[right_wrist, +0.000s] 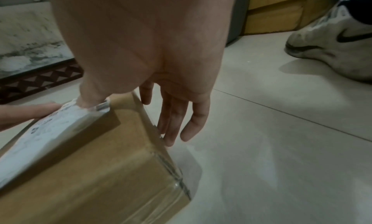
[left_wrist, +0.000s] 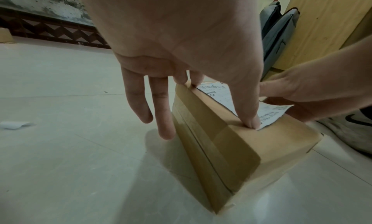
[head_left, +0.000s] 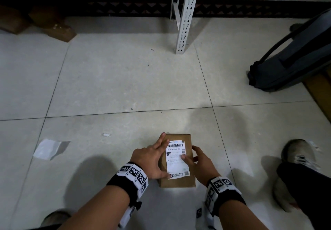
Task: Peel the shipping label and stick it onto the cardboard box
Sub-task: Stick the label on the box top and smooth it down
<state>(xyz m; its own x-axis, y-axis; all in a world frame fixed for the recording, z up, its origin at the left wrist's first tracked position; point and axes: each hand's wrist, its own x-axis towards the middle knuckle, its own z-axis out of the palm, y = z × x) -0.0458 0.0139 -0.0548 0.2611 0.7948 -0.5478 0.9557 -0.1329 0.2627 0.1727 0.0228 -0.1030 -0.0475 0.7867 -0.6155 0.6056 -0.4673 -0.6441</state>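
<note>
Cardboard box (head_left: 176,160) flat on floor tiles (head_left: 111,83) at lower centre of frame, shipping label (head_left: 177,158) on its top face, left hand (head_left: 152,160) with straight fingers and thumb pressing label's near-left corner, right hand (head_left: 198,161) thumb on label, fingers apparently loose beside box, peeled backing sheet (head_left: 51,149) at left.

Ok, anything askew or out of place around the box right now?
The shipping label sits slightly tilted on the cardboard box, toward its left side. Both hands press it flat: left hand, right hand. A peeled backing sheet and a small paper scrap lie loose on the floor.
</note>
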